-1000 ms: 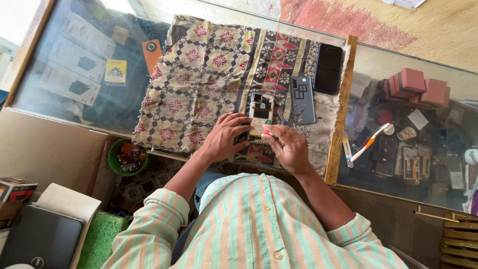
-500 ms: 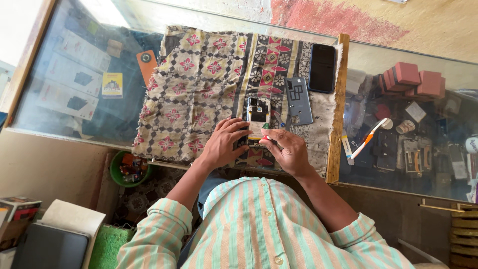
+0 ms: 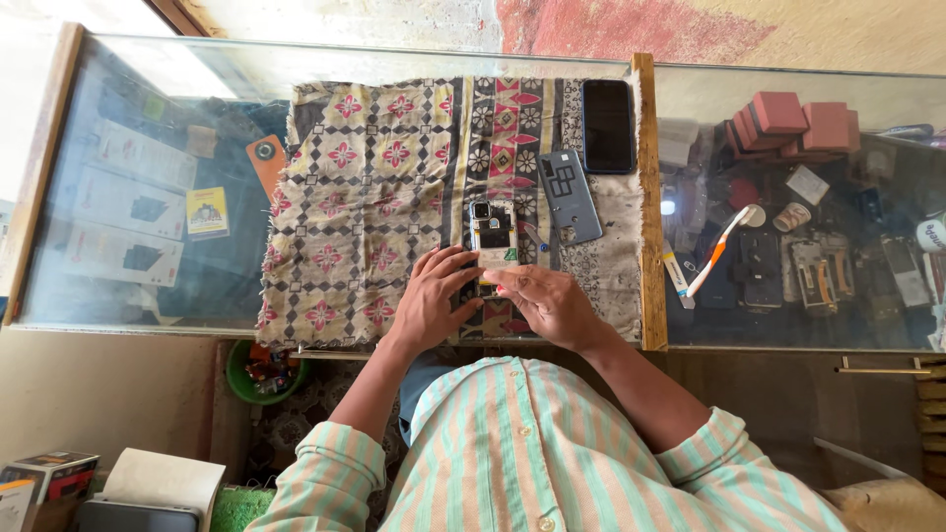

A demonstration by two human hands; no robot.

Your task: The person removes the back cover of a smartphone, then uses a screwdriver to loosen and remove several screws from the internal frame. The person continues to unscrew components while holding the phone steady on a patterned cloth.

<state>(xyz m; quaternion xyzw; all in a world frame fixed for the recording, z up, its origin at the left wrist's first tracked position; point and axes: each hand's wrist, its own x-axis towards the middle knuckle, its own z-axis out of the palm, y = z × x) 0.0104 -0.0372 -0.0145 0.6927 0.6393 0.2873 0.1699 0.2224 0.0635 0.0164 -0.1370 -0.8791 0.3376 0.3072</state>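
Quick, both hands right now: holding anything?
Left hand: fingers curled on the left edge of the opened phone, steadying it on the cloth.
Right hand: fingertips pressed on the phone's lower end; any tool cannot be told.

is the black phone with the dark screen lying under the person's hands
No, the black phone lies at the cloth's far right corner, apart from both hands, which rest on an opened phone.

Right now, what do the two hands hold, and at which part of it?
Both hands, left hand and right hand, grip an opened phone at its near end, flat on the patterned cloth. The far end is free.
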